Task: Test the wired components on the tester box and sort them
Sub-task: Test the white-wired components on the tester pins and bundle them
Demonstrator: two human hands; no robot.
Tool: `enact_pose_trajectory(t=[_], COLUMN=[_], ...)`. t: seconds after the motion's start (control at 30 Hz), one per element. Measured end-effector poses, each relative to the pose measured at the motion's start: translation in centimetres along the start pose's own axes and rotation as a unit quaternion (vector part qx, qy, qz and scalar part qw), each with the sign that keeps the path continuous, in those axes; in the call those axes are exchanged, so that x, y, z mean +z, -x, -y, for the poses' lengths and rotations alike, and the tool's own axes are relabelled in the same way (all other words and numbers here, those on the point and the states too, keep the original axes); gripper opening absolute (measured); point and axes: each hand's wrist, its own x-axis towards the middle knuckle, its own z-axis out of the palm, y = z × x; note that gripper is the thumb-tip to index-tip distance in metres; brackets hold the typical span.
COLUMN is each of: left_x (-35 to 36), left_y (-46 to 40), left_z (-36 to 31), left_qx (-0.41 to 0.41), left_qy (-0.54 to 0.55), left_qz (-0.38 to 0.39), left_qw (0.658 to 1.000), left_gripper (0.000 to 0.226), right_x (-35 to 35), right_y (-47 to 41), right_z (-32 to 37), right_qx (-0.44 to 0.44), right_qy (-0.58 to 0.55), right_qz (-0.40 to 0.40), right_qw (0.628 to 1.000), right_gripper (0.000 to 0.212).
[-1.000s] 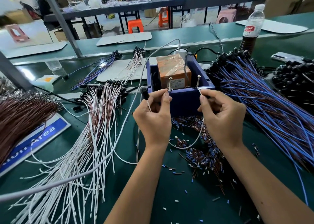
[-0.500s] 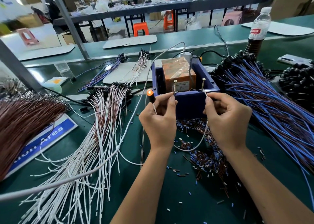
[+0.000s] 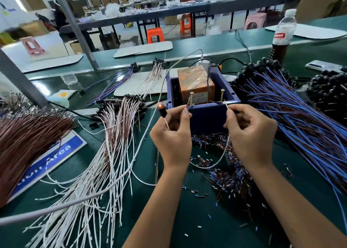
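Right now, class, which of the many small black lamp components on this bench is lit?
The black lamp pinched in the left hand, left of the blue tester box: its tip glows orange, while the piled ones stay dark.

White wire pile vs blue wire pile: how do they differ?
The white wire pile lies left of the tester box; the blue wire pile lies right of it. The white wires are mixed with brown ones; the blue wires look denser and darker. Both fan toward the person, with black caps at the far ends.
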Motion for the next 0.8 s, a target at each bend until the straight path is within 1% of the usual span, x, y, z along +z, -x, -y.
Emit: enact_pose_trajectory(t=[0.07,0.17,0.3,0.4,0.47,0.57,0.63,0.67,0.73,0.77,0.8], left_x=[0.2,1.1,4.1,8.1,11.7,17.9,22.4,24.6,28.0,29.4,30.6], left_y=[0.2,0.8,1.5,1.9,2.3,4.0,5.9,7.2,9.4,10.8,11.9], left_z=[-0.6,-1.9,-4.5,-6.6,-8.0,-9.4,-10.2,-10.6,-11.5,-12.0,-12.4], left_qx=[0.004,0.015,-0.001,-0.018,-0.067,-0.178,-0.256,-0.301,-0.392,-0.427,-0.452], left_qy=[0.012,0.019,0.042,0.064,0.099,0.148,0.154,0.156,0.175,0.188,0.205], left_qz=[-0.024,-0.015,0.052,0.107,0.149,0.23,0.278,0.299,0.33,0.349,0.368], left_qw=[1.0,1.0,0.998,0.992,0.982,0.945,0.913,0.892,0.841,0.813,0.786], left_gripper=[0.013,0.015,0.012,0.012,0.016,0.018,0.013,0.009,0.008,0.013,0.022], right_x=[-0.1,-0.4,-2.9,-8.3,-13.4,-22.0,-28.0,-30.9,-34.9,-36.4,-37.0], right_y=[0.0,-0.1,-1.2,-3.1,-4.6,-6.6,-7.4,-7.6,-7.6,-7.5,-7.5], right_z=[0.1,0.3,0.2,-1.0,-2.2,-4.5,-6.0,-6.5,-6.9,-6.6,-6.0], right_qx=[0.007,0.028,0.066,0.081,0.088,0.166,0.223,0.236,0.235,0.226,0.205], right_qy=[-0.006,-0.015,0.013,0.06,0.107,0.158,0.199,0.229,0.303,0.337,0.361], right_qz=[-0.005,-0.009,-0.03,-0.045,-0.083,-0.164,-0.232,-0.264,-0.302,-0.305,-0.299], right_qw=[1.0,0.999,0.997,0.994,0.987,0.959,0.926,0.907,0.873,0.861,0.859], right_gripper=[0.01,0.009,0.01,0.011,0.012,0.015,0.021,0.026,0.044,0.05,0.051])
